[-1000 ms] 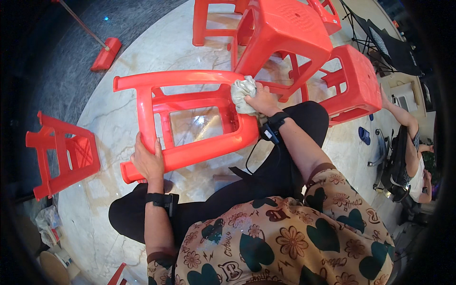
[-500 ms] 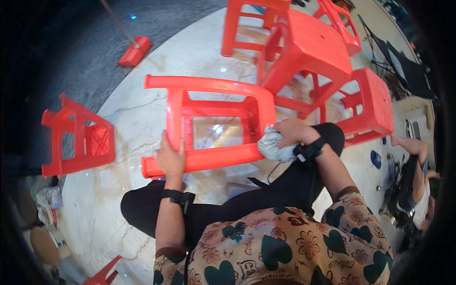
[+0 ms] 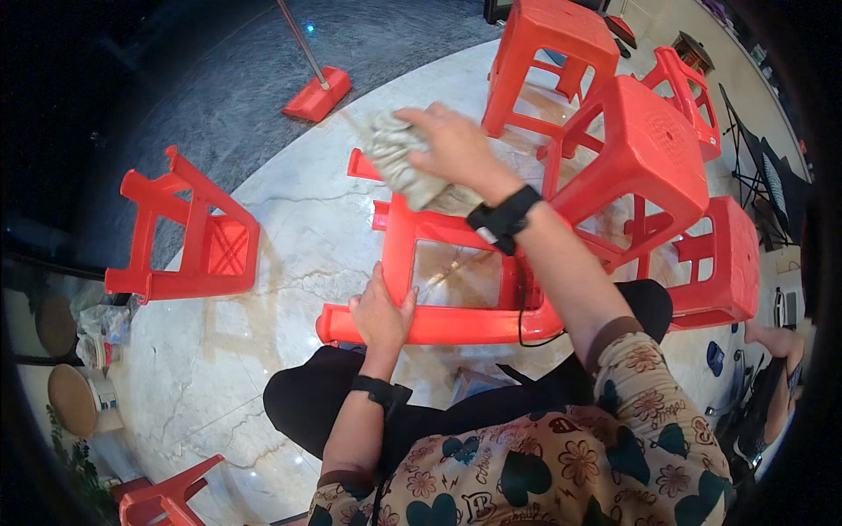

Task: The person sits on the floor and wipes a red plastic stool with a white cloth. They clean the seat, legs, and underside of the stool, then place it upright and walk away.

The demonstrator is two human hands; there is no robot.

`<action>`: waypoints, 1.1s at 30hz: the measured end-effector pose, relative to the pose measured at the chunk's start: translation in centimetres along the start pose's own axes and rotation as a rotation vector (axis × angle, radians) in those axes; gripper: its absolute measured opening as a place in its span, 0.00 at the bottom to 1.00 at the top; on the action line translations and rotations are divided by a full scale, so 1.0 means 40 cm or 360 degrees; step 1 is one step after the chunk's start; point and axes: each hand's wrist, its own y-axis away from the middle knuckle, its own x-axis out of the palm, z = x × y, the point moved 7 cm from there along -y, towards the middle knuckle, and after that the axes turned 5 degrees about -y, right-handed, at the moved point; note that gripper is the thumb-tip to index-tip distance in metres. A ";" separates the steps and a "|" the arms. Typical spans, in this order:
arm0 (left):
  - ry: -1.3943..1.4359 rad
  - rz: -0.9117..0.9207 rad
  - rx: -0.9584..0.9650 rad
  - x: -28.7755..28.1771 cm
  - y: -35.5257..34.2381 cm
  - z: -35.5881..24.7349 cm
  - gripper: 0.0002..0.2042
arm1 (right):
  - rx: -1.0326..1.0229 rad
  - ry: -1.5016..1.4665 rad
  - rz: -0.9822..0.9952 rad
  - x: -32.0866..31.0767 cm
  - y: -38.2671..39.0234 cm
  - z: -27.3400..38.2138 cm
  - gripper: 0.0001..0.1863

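A red plastic stool (image 3: 456, 324) lies on its side in front of my legs, with its leg ends toward the left. My left hand (image 3: 383, 314) grips it near the leg end, where the crossbar meets the near leg. In my right hand (image 3: 460, 151) is a crumpled pale grey-green cloth (image 3: 399, 162), held against the far leg. The cloth and my right forearm hide much of that leg and part of the seat side.
Several red stools stand or lie on the pale marble floor (image 3: 298, 237), among them an upright stool (image 3: 653, 140) and a tipped stool (image 3: 232, 250). A red dustpan (image 3: 317, 95) sits beyond. At the right are a black folding chair (image 3: 772, 171) and another person's leg (image 3: 781, 351).
My right hand has moved the cloth from the near seat corner up and left to the far leg. My left hand still holds the stool. The whole view has shifted.
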 end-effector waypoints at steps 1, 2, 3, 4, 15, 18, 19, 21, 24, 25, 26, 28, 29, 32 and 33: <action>-0.0016 0.0038 -0.0031 -0.006 -0.001 0.005 0.37 | 0.0078 -0.0014 0.0128 0.093 -0.015 0.001 0.31; 0.0005 0.0091 -0.0033 0.001 -0.005 -0.007 0.37 | 0.0184 0.0013 0.0258 0.160 -0.009 -0.015 0.33; 0.0011 0.0063 -0.0006 0.002 -0.005 -0.012 0.36 | 0.0116 0.0167 0.0225 0.208 0.006 -0.012 0.34; 0.0012 0.0037 0.0016 0.004 -0.002 -0.013 0.36 | 0.0046 0.0316 0.0194 0.256 0.028 -0.004 0.35; 0.0020 0.0092 -0.0029 0.007 -0.002 -0.006 0.35 | 0.0078 0.0116 0.0406 0.270 0.032 -0.047 0.31; 0.0013 0.0057 -0.0002 0.009 0.003 -0.005 0.35 | 0.0208 -0.0031 0.0363 0.207 0.077 -0.095 0.31; 0.0008 0.0040 0.0004 0.007 0.001 -0.004 0.35 | 0.0245 -0.0032 0.0336 0.188 0.096 -0.123 0.31; 0.0007 0.0010 0.0023 0.007 -0.001 -0.006 0.35 | 0.0328 -0.0016 0.0279 0.151 0.164 -0.210 0.31; 0.0016 0.0006 0.0020 0.006 -0.004 -0.008 0.35 | 0.0513 0.0092 0.0201 0.056 0.290 -0.328 0.33; 0.0023 0.0042 0.0003 0.007 -0.005 -0.012 0.35 | 0.0574 0.0127 0.0167 0.021 0.340 -0.364 0.33; 0.0018 0.0071 -0.0021 0.004 -0.006 -0.010 0.35 | 0.0635 0.0162 0.0148 -0.014 0.384 -0.386 0.33; 0.0016 0.0010 0.0000 -0.002 -0.009 -0.013 0.35 | 0.0768 0.0239 0.0109 -0.077 0.469 -0.418 0.34; 0.0004 0.0005 -0.0005 -0.004 -0.008 -0.014 0.35 | 0.0897 0.0297 0.0111 -0.091 0.506 -0.430 0.33; -0.0033 0.0026 0.0016 -0.004 -0.007 -0.026 0.33 | 0.1131 0.0362 0.0035 -0.131 0.611 -0.457 0.34; -0.0054 0.0003 0.0044 0.000 -0.004 -0.021 0.33 | 0.1177 0.0360 0.0026 -0.135 0.631 -0.445 0.34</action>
